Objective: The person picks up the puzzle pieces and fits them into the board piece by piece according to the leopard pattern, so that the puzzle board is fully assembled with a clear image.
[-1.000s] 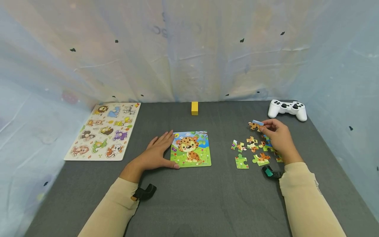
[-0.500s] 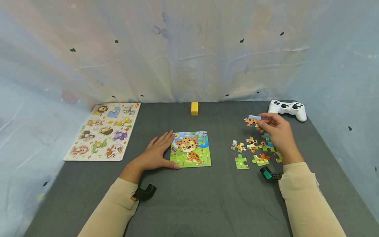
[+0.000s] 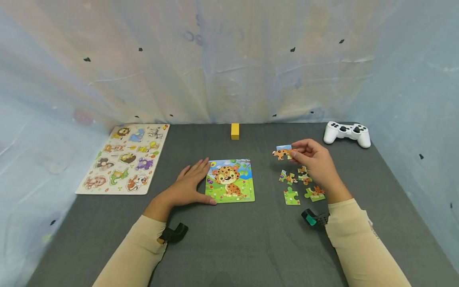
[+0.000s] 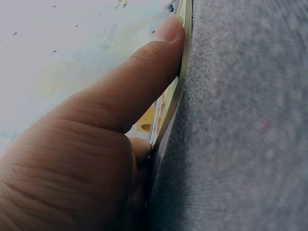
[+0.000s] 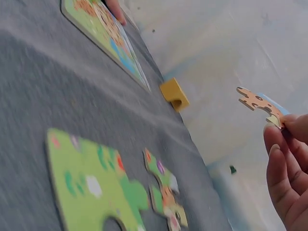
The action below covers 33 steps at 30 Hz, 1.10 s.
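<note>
In the head view my right hand (image 3: 319,165) pinches a spotted leopard puzzle piece (image 3: 281,154) with a blue strip between thumb and fingers, raised off the table. The right wrist view shows the same puzzle piece (image 5: 262,103) at the fingertips. My left hand (image 3: 188,186) lies with fingers extended along the left side of a square leopard puzzle board (image 3: 247,194), its thumb on the lower left corner. Loose pieces lie below and beside the right hand: a green piece (image 3: 291,197), a small face piece (image 3: 288,177) and others, some hidden by the hand and forearm.
A board of animal pictures (image 3: 138,187) lies at the left. At the back stand a yellow block (image 3: 234,131) and, to the right, a white game controller (image 3: 346,133). Plastic sheeting (image 3: 229,71) walls the grey table at the back and sides.
My right hand has carried the pinched piece leftward, away from the loose pieces at the right and nearer the leopard board. The left hand stays put on that board.
</note>
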Motion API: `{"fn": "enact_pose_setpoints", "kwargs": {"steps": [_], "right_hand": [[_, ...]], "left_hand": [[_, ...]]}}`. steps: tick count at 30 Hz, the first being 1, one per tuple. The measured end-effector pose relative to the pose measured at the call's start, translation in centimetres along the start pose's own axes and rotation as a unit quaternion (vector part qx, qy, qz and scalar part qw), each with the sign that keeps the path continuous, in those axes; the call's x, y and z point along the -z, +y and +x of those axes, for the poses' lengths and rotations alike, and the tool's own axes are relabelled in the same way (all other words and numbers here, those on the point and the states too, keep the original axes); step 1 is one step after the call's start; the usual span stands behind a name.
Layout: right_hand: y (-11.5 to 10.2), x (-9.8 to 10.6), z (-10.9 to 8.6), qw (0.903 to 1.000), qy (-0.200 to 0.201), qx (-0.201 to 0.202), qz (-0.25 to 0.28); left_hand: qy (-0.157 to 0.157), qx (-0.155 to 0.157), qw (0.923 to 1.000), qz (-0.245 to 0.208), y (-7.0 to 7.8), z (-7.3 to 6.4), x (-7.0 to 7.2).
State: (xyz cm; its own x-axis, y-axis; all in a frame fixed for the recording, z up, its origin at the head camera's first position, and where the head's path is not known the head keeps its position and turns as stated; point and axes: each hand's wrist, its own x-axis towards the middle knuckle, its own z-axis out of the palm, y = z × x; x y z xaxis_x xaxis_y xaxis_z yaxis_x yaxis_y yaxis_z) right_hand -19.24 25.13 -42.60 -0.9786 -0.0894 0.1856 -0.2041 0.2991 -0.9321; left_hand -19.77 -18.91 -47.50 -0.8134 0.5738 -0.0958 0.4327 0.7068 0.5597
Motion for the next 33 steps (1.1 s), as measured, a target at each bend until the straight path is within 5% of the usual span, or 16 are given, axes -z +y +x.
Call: {"fn": "enact_pose_setpoints", "kwargs": {"steps": [18,33], "right_hand": [[-1.4,-6.9,-0.2,0.9952,-0.087,-0.005,0.045],[-1.0,-13.2,1.4,0.9919,-0.095,-0.027,0.08]], "left_hand": [[0.006,-0.013,0.9999,-0.004,-1.0,0.3,-0.5],[0.008,-0.012,0.9999,-0.008,-0.5,0.2,-0.3]]}}
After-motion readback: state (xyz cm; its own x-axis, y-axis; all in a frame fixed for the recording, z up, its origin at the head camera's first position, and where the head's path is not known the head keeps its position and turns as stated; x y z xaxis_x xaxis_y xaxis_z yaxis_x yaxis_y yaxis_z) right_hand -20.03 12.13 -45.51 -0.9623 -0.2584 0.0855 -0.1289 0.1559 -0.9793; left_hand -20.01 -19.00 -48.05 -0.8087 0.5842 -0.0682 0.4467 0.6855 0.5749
